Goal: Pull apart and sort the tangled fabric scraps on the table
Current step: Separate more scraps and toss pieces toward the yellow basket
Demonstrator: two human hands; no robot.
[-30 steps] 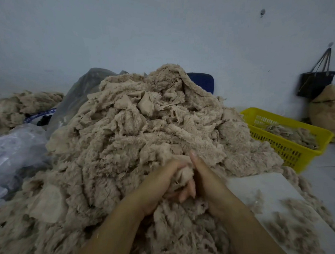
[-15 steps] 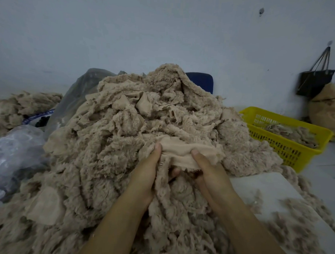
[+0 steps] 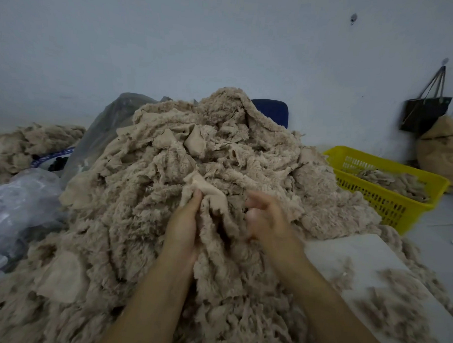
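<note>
Against a pale wall, the heap of fabric scraps [image 3: 195, 149] filled mid-frame on the table [image 3: 371, 256], my left hand [image 3: 184, 222] pinching a smooth beige scrap [image 3: 209, 192] at its front, my right hand [image 3: 266, 216] blurred just right, its grip impossible to tell.

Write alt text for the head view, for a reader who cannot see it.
A person's left hand pinches a beige scrap at the front of a tall pile of fluffy fabric scraps; the blurred right hand is beside it. A yellow basket holding more scraps sits to the right.
</note>
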